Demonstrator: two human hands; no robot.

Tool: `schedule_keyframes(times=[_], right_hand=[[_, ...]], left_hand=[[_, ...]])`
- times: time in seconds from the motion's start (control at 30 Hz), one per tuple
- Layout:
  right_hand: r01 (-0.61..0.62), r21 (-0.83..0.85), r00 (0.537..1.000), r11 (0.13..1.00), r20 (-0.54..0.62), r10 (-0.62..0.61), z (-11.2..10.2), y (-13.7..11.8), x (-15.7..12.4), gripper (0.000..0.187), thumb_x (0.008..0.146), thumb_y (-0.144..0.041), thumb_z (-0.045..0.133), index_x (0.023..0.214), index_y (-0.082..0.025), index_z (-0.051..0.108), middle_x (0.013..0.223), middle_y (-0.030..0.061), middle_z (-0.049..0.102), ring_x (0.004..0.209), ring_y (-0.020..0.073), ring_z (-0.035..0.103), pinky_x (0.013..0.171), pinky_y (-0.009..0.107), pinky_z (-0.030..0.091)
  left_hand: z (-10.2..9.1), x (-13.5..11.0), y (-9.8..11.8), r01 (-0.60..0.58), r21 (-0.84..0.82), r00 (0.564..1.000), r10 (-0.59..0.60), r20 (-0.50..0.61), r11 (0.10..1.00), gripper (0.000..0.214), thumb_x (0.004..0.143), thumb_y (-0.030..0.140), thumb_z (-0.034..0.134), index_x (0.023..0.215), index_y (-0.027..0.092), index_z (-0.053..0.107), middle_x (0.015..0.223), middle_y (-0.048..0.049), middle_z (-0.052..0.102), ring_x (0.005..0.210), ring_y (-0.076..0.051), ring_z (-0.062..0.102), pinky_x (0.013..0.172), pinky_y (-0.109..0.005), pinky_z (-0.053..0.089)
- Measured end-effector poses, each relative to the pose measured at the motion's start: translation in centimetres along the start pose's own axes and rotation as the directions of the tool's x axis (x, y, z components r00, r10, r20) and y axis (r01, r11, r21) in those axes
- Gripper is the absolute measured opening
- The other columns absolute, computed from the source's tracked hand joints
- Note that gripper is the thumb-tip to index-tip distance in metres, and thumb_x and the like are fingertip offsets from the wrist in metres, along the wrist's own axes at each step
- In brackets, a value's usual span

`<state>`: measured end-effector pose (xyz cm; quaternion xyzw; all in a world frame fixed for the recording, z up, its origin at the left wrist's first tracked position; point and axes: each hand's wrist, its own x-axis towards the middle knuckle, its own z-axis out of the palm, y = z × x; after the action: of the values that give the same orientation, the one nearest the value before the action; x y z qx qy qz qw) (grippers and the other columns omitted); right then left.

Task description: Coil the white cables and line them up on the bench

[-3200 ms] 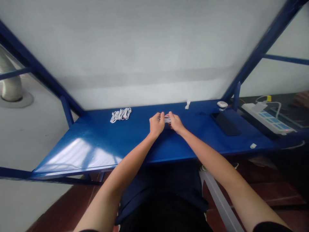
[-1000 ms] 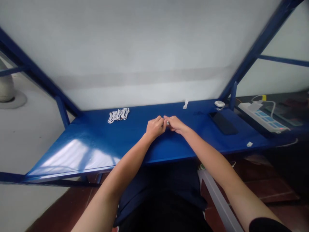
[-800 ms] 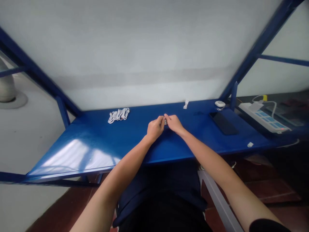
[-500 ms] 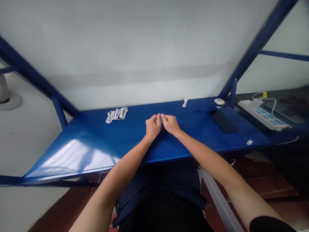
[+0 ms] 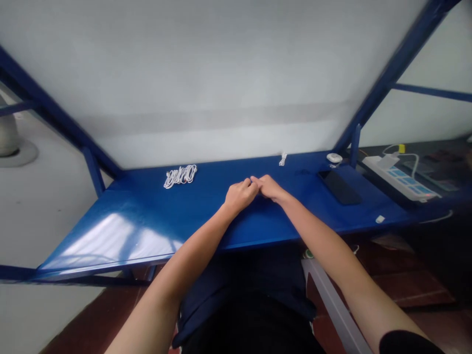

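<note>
My left hand [image 5: 239, 193] and my right hand [image 5: 270, 187] meet over the middle of the blue table [image 5: 147, 221], fingers curled and fingertips touching. Whatever they pinch is hidden between the fingers now; earlier frames showed a small white bundled cable there. A heap of white coiled cables [image 5: 180, 175] lies at the back left of the table, well apart from both hands. One small white bundled cable [image 5: 282, 159] lies at the back, right of my hands.
A black phone [image 5: 339, 187] lies on the right part of the table, a small white round device [image 5: 334, 158] behind it. A white scrap [image 5: 378, 219] sits near the front right edge. A white power strip [image 5: 400, 178] rests on the dark neighbouring surface. Blue frame posts stand at both sides.
Both hands have stayed together over the table's middle, shifting slightly. The white cable seen between the fingers earlier is now hidden inside the closed fingers.
</note>
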<state>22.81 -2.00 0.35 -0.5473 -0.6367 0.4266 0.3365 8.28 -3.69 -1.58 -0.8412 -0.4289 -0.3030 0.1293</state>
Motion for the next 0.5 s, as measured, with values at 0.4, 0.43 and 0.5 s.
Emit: schedule_keyframes(times=[0.4,0.43,0.5], right_hand=[[0.026,-0.549,0.999,0.835,0.049,0.0,-6.8,0.8,1.7,0.031,0.094,-0.026,0.043,0.085,-0.012,0.069,0.091,0.0137,0.072,0.077,0.0178,0.065,0.066,0.024,0.047],[0.001,-0.59,1.0,0.807,-0.011,-0.01,-8.7,1.3,2.1,0.026,0.091,-0.02,0.046,0.089,-0.01,0.07,0.101,0.0177,0.071,0.089,0.0216,0.065,0.073,0.027,0.047],[-0.102,-0.756,0.992,0.646,-0.13,0.004,-12.5,2.6,2.9,0.021,0.086,-0.014,0.051,0.091,-0.011,0.071,0.106,0.0186,0.07,0.099,0.0256,0.064,0.081,0.03,0.046]], left_hand=[[-0.1,-0.1,0.0,0.367,-0.032,0.915,-0.354,0.195,0.93,0.044,0.095,0.036,0.042,0.066,0.019,0.069,0.069,-0.0093,0.069,0.062,-0.018,0.062,0.055,-0.027,0.031],[-0.1,-0.1,-0.1,0.388,-0.047,0.91,-0.374,0.179,0.921,0.045,0.095,0.036,0.042,0.063,0.019,0.068,0.066,-0.0088,0.068,0.06,-0.018,0.061,0.054,-0.028,0.029],[0.0,-0.1,-0.3,0.408,-0.092,0.908,-0.393,0.147,0.908,0.047,0.095,0.035,0.041,0.058,0.019,0.065,0.06,-0.0079,0.064,0.055,-0.016,0.057,0.053,-0.028,0.026]])
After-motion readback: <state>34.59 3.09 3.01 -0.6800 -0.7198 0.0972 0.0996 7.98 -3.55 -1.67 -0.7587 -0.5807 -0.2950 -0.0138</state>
